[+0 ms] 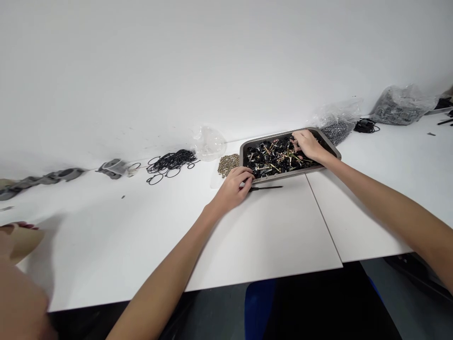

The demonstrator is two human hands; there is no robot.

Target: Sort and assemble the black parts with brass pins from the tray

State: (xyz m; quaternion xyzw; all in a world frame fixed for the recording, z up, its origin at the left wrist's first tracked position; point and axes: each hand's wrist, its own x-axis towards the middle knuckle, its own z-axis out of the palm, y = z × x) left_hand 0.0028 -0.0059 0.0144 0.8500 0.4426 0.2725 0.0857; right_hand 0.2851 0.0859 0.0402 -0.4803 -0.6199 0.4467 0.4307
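A dark metal tray (279, 177) holds a heap of small black parts and brass-coloured screws. My left hand (235, 186) is at its front left corner, fingers curled over the rim. Right beside that hand, a thin dark shaft (267, 188), like a screwdriver's, lies along the tray's front edge; its other end is hidden under the hand. My right hand (307, 145) reaches into the tray's right half with fingers bent together among the parts. What they pinch, if anything, is too small to make out. Small brass-coloured pieces (228, 164) lie in a pile left of the tray.
Black rubber rings (173, 163) lie in a heap along the wall, near a clear plastic bag (209, 143). Filled clear bags (403, 106) stand at the right. Grey parts (53, 177) line the left. Another person's hand (19, 231) holds something tan. A chair (262, 307) stands below.
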